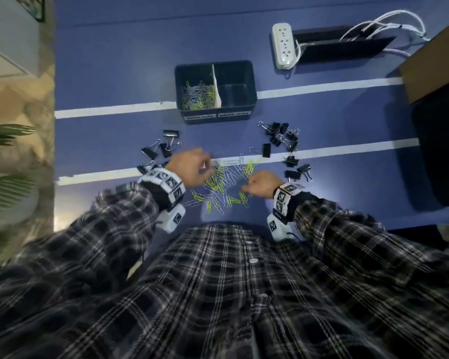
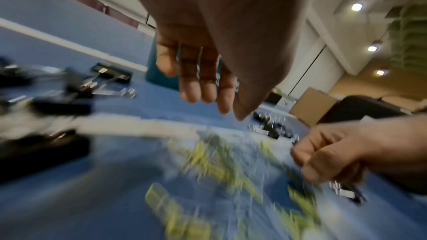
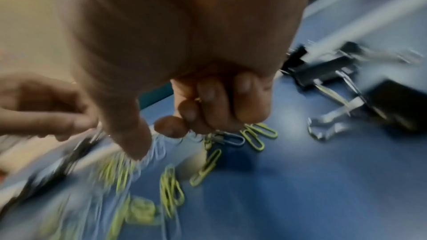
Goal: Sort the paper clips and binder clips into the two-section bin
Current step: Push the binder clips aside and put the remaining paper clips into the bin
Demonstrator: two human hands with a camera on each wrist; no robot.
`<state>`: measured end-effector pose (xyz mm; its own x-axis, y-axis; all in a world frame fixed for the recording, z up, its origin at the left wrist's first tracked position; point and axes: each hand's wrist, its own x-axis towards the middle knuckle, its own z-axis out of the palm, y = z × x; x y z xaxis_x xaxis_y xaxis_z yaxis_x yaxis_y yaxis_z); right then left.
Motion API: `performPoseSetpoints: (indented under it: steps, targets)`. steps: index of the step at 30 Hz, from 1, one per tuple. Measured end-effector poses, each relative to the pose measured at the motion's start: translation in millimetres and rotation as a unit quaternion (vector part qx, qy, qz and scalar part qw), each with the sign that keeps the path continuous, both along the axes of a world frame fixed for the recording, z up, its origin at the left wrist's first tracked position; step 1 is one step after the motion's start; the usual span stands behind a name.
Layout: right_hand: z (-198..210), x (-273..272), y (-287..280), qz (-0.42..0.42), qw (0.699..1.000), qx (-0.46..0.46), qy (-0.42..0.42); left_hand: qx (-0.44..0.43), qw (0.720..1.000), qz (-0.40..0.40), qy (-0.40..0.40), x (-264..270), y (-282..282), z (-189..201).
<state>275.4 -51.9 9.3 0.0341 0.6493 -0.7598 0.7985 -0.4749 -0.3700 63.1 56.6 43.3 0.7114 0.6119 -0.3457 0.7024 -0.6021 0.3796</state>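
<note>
A dark two-section bin [image 1: 253, 81] stands ahead; its left section holds silver and yellow-green paper clips [image 1: 197, 95], and its right section looks bare. A loose paper clip pile [image 1: 226, 183] lies before me. Black binder clips lie left [image 1: 161, 149] and right [image 1: 283, 139] of it. My left hand [image 1: 205, 168] hovers over the pile's left edge with fingers [image 2: 198, 90] hanging down, and I see nothing held in it. My right hand [image 1: 246, 186] is curled at the pile's right edge, its fingers [image 3: 208, 109] bunched round several paper clips [image 3: 228, 138].
White tape lines [image 1: 335, 149] cross the blue table. A white power strip [image 1: 283, 47] with cables lies far right beside a black slot. A cardboard box [image 1: 436, 66] and a dark case [image 1: 441, 156] stand at the right edge. A plant [image 1: 5, 161] is at the left.
</note>
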Motion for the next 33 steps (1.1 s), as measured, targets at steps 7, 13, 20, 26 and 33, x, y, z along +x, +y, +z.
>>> performPoseSetpoints:
  steps: [7,13,20,26,33]
  targets:
    - [-3.2,-24.7,-19.1,0.065,0.988,0.034,-0.132,-0.044,0.992,0.057,0.102,-55.6,-57.4,-40.0]
    - [6.9,-36.8,-19.2,0.045,0.983,0.042,-0.172,-0.024,0.992,0.069,0.105,-49.7,-68.4,-48.4]
    - [6.0,-37.4,-27.9,0.019,0.995,0.056,-0.084,-0.019,0.995,0.064,0.069,-59.7,-74.7,-46.6]
    - [3.8,-23.0,-34.3,-0.225,0.965,0.064,0.116,-0.08,0.984,0.159,-0.026,-69.6,-74.3,-47.2]
    - [13.7,-22.2,-31.1,-0.315,0.933,0.001,0.175,-0.121,0.969,0.187,-0.11,-69.8,-65.1,-38.9]
